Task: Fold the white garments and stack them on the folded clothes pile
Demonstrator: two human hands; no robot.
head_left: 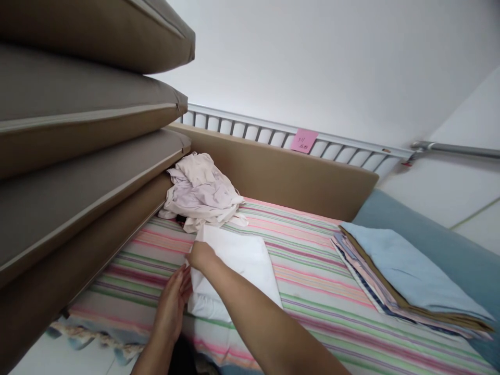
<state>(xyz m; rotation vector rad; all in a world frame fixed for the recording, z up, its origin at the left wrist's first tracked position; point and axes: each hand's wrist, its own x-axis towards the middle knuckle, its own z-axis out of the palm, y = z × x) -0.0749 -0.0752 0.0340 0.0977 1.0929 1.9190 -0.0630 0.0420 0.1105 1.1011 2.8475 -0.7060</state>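
A white cloth (pixel 242 260), folded flat, lies on a striped sheet (pixel 312 276) that covers the bed. My right hand (pixel 200 256) is closed on the cloth's far left edge, with the arm crossing over the cloth. Lower down, my left hand (pixel 174 299) lies with its fingers stretched flat against the cloth's near left edge. Just beyond the cloth sits a crumpled heap of pale pink and white clothes (pixel 201 192), touching its far corner.
Several grey-brown cushions (pixel 78 135) are stacked at the left. A tan headboard (pixel 281 172) and a white rail with a pink note (pixel 303 140) stand behind. A pile of folded fabrics with a light blue piece (pixel 406 271) on top lies at the right.
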